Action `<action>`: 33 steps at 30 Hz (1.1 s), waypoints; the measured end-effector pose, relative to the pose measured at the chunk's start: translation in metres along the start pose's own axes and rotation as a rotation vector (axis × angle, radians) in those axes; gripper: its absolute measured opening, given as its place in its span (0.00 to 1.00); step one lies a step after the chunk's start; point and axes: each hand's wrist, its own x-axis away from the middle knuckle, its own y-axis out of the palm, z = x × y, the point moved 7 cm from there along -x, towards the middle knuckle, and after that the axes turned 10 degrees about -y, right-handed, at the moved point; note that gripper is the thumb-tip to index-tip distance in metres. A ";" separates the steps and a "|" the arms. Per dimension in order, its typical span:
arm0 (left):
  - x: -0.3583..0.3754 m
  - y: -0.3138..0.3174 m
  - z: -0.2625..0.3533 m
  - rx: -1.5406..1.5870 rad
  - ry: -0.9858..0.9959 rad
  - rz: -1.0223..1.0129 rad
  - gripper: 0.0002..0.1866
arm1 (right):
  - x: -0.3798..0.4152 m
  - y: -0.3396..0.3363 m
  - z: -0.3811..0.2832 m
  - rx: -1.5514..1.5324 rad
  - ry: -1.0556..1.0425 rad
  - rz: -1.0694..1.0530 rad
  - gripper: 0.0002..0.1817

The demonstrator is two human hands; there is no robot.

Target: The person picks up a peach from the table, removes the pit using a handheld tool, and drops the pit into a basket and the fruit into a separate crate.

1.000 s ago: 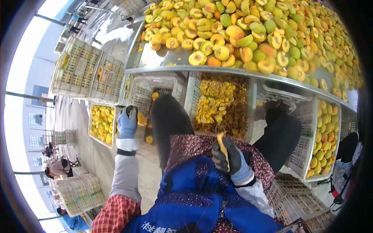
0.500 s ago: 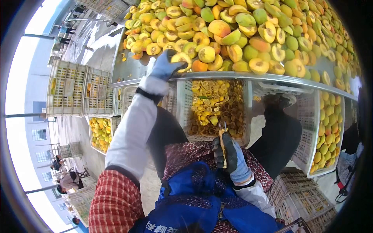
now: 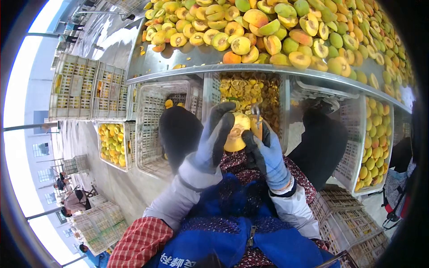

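My left hand (image 3: 215,134), in a blue and dark-grey glove, is closed on a halved yellow peach (image 3: 237,131) with its cut face turned up. My right hand (image 3: 271,156), gloved alike, grips a pitting tool with a wooden handle (image 3: 256,127) and a curved metal tip (image 3: 255,110). The tool's tip is right beside the peach half's edge, and my right fingers overlap the fruit's right side. Both hands are close together above my lap. Just beyond and below them stands a crate of pits and scraps (image 3: 241,90).
A metal table (image 3: 196,62) heaped with peach halves (image 3: 268,31) spans the far side. To the left stand a crate holding a few pieces (image 3: 145,129), a crate of peaches (image 3: 111,145) and stacked crates (image 3: 76,91). A full crate (image 3: 373,147) is on the right; people sit farther left.
My left hand has come back from the table's edge to my lap with a peach half. My right hand has risen slightly, bringing the tool up to the fruit.
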 end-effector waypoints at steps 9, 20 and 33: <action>0.027 0.013 0.005 -0.093 0.028 0.008 0.18 | 0.033 0.030 -0.091 0.927 -0.257 -0.162 0.14; 0.044 0.016 0.008 -0.289 0.093 0.031 0.12 | 0.061 0.031 -0.065 0.751 -0.165 -0.130 0.18; 0.028 0.022 -0.002 -0.701 0.055 -0.068 0.11 | 0.100 0.015 0.006 0.205 0.157 -0.056 0.23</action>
